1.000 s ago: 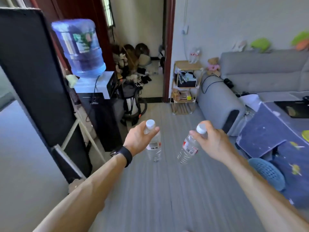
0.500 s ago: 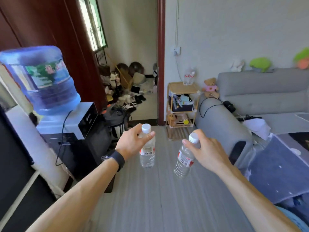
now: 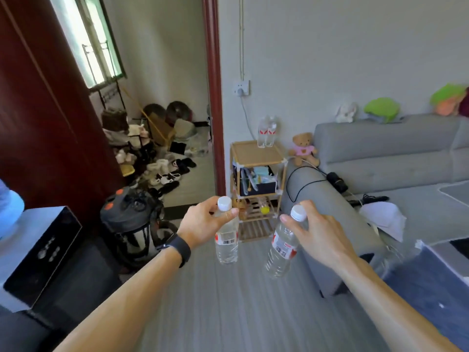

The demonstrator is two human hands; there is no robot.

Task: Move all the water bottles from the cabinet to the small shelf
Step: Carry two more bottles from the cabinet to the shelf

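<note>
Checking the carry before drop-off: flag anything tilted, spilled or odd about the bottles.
The right bottle, gripped near its top by the right hand, hangs tilted; the left bottle in the left hand hangs upright. No spill visible.

Jug (image 3: 9, 204): cut by left edge. Shelf (image 3: 256, 153): lower tiers partly behind left bottle (image 3: 226, 240). Far bottles (image 3: 266, 133): labels unreadable.

One wide-angle head-worn camera looked forward and slightly down; the small shelf (image 3: 253, 151) stood ahead at twelve o'clock, the sofa (image 3: 380, 158) at two.
</note>
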